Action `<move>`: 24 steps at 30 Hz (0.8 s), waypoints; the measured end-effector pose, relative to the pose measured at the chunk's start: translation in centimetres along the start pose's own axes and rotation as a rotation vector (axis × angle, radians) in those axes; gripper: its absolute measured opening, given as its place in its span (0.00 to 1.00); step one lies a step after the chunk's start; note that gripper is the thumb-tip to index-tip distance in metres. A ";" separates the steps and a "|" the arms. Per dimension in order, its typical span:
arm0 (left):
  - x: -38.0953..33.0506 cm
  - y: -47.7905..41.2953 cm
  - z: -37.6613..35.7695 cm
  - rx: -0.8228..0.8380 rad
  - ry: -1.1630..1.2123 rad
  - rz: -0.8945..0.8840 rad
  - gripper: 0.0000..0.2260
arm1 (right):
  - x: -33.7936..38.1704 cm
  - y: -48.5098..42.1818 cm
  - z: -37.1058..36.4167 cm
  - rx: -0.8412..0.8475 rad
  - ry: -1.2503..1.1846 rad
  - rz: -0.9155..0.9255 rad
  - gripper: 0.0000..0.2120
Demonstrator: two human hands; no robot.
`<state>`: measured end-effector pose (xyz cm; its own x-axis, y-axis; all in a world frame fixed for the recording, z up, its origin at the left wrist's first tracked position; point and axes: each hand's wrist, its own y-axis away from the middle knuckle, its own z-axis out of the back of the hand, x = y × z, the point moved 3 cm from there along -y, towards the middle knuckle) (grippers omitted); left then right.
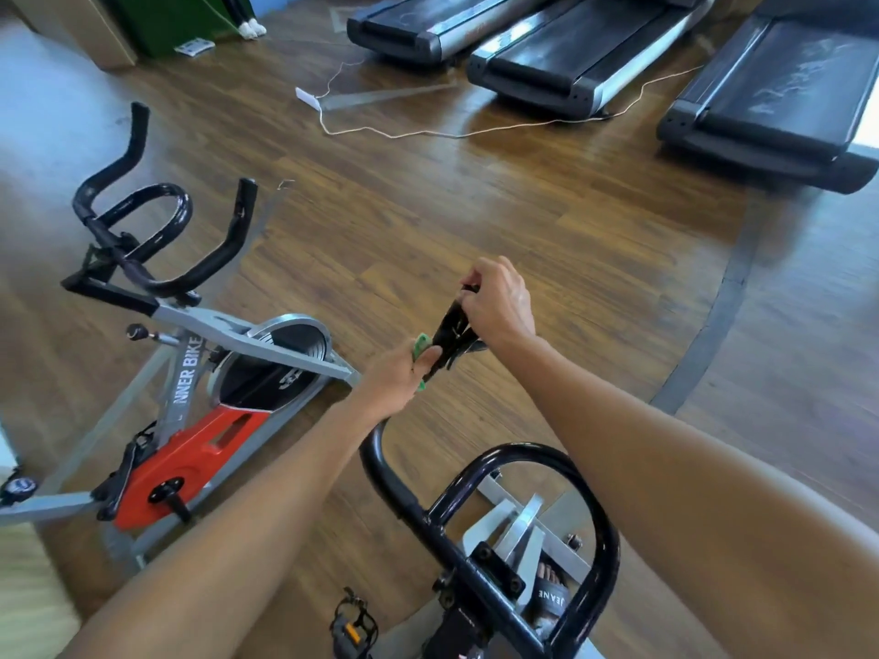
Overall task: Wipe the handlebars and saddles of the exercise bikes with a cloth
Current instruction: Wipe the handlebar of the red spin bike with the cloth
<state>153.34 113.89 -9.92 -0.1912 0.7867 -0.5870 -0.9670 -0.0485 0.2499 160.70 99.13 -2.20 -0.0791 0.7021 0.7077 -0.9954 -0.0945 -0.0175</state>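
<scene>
Two hands on one bar end [452,332], wiping away.
We steady its tip with our right hand [499,302] so the left [399,378], pinching the cloth [421,347], can rub.

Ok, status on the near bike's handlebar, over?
Left hand holds green cloth against handlebar tip. Right hand grips the tip's top. Nothing in the way. Second bike at left, untouched.

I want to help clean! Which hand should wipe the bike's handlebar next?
The left hand. It holds the green cloth against the near bike's handlebar grip, while the right hand just grips the tip.
</scene>
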 end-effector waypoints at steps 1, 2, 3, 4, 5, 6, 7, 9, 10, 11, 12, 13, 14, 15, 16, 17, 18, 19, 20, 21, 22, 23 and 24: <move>1.7 1.0 0.1 0.019 -0.005 0.049 0.27 | 0.0 0.1 -0.1 -0.002 -0.004 0.002 0.06; 3.0 2.3 0.2 0.013 0.024 0.110 0.25 | 0.0 0.0 -0.2 -0.005 -0.010 0.000 0.06; 4.2 3.9 0.2 -0.018 0.086 0.201 0.25 | 0.1 0.0 -0.3 -0.009 -0.026 -0.004 0.07; 4.9 5.9 0.1 -0.073 0.182 0.311 0.27 | 0.2 0.0 -0.5 -0.019 -0.057 -0.011 0.07; 5.3 7.8 -0.7 -0.162 0.297 0.426 0.29 | 0.1 0.1 -0.5 -0.042 -0.098 -0.026 0.06; 5.2 9.7 -2.0 -0.259 0.471 0.539 0.29 | 0.0 0.2 -0.5 -0.065 -0.135 -0.042 0.06; 4.7 11.6 -4.1 -0.348 0.675 0.646 0.28 | -0.1 0.4 -0.6 -0.087 -0.157 -0.057 0.04; 2.6 14.9 -8.6 -0.507 0.970 0.829 0.27 | -0.5 0.9 -1.0 -0.116 -0.169 -0.070 0.02; 1.3 16.2 -10.2 -0.543 1.005 0.876 0.27 | -0.6 1.1 -1.1 -0.128 -0.181 -0.075 0.04; 0.4 16.8 -11.0 -0.562 0.985 0.874 0.28 | -0.8 1.0 -1.0 -0.134 -0.199 -0.078 0.04; -0.1 17.1 -11.2 -0.558 0.973 0.881 0.28 | -0.8 1.0 -1.0 -0.139 -0.214 -0.086 0.05; -0.1 16.8 -10.6 -0.553 0.980 0.888 0.28 | -0.8 1.0 -0.9 -0.141 -0.223 -0.094 0.05; 0.4 16.3 -9.8 -0.545 0.979 0.885 0.27 | -0.8 0.9 -1.0 -0.143 -0.228 -0.099 0.05; 0.9 15.6 -9.0 -0.532 0.968 0.872 0.26 | -0.9 0.9 -1.1 -0.143 -0.234 -0.103 0.05; 1.4 14.9 -8.2 -0.522 0.956 0.859 0.25 | -0.8 1.0 -1.2 -0.144 -0.238 -0.103 0.06; 1.8 14.5 -7.7 -0.529 0.965 0.855 0.26 | -0.8 1.2 -1.3 -0.146 -0.244 -0.104 0.06; 1.8 14.5 -7.7 -0.545 0.975 0.856 0.26 | -0.8 1.4 -1.4 -0.145 -0.250 -0.106 0.06; 1.5 14.8 -8.2 -0.556 0.983 0.860 0.27 | -0.9 1.6 -1.3 -0.139 -0.258 -0.106 0.07; 0.7 15.6 -9.1 -0.547 0.984 0.865 0.27 | -0.9 1.8 -1.2 -0.121 -0.266 -0.103 0.08; 0.0 16.4 -9.9 -0.534 0.988 0.870 0.27 | -1.0 2.0 -1.2 -0.096 -0.272 -0.096 0.09; -0.8 17.2 -10.3 -0.514 0.991 0.880 0.26 | -1.1 2.4 -1.1 -0.081 -0.276 -0.091 0.10; -1.2 17.6 -10.2 -0.495 1.002 0.884 0.26 | -1.4 3.1 -0.8 -0.088 -0.283 -0.089 0.11; -1.2 17.5 -9.8 -0.484 1.032 0.882 0.25 | -1.8 4.1 -0.4 -0.120 -0.301 -0.092 0.11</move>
<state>134.97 106.04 -12.37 -0.5774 -0.3871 -0.7189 -0.3928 -0.6401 0.6602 156.78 97.77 -3.88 0.0134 0.4622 0.8867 -0.9983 0.0563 -0.0143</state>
